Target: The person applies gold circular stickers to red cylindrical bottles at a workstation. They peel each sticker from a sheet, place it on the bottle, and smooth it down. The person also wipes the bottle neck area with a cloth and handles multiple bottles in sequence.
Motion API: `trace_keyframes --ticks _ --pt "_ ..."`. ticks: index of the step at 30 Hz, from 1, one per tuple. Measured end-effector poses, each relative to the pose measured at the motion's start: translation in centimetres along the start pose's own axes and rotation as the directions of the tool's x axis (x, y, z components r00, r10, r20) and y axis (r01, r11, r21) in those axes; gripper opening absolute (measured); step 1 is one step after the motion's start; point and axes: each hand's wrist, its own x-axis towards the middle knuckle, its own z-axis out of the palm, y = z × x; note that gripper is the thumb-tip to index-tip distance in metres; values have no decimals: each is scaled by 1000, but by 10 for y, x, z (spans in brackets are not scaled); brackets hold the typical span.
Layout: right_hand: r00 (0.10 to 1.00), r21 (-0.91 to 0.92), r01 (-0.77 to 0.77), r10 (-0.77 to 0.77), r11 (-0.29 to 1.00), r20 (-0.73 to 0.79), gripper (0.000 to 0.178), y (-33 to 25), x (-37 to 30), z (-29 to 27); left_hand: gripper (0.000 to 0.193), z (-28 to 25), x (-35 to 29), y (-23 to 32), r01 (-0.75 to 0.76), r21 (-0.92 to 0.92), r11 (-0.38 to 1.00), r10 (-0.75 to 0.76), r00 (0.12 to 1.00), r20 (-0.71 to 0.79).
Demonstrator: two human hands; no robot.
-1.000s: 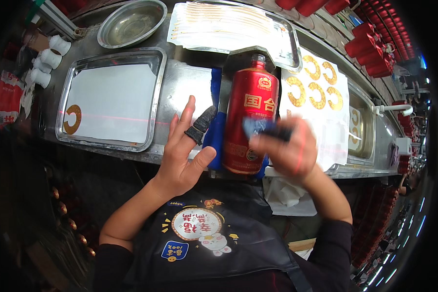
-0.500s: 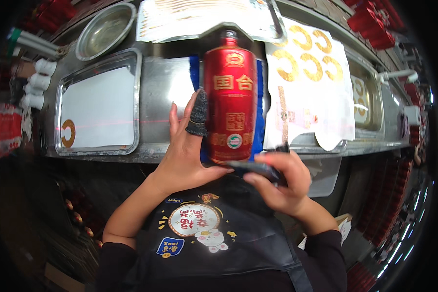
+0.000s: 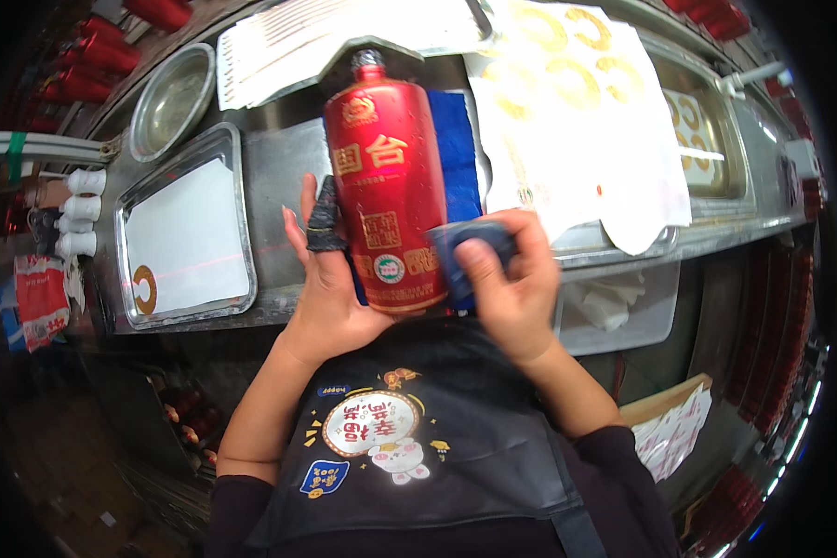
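A glossy red bottle (image 3: 391, 177) with a dark neck and gold lettering lies with its neck away from me, tilted a little left. Under it, a blue cloth (image 3: 459, 158) shows along the right side. My left hand (image 3: 330, 298) steadies the bottle, its thumb at the base and a finger in a dark finger sleeve (image 3: 323, 219) along the left side; other fingers stick out. My right hand (image 3: 516, 288) pinches a dark blue-grey flat pad (image 3: 470, 249) against the bottle's lower right edge. The pad's exact kind is unclear.
At left, a metal tray (image 3: 249, 265) holds a white sheet with a gold C-shaped label (image 3: 145, 289). Behind it stands a metal bowl (image 3: 172, 102). White sheets with gold labels (image 3: 567, 84) lie at right, before a sink basin (image 3: 730, 177). Small white bottles (image 3: 86, 212) stand far left.
My right hand has brought the pad from below the bottle's base up to its lower right side. The bottle has tipped slightly left, with my left hand still on it. The whole view has shifted.
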Motion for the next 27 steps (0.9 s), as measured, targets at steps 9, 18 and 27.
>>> trace_keyframes --ticks 9,18,27 --pt "979 131 -184 193 974 -60 21 14 1 -4 120 -6 -2 5 -46 223 974 51 999 -19" --pt "1000 120 -2 2 993 0 20 17 2 0 106 -7 2 6 -32 205 978 29 999 18" --pt "962 -93 228 -239 969 -132 20 3 -14 12 107 0 -7 22 -87 243 966 165 932 -322"
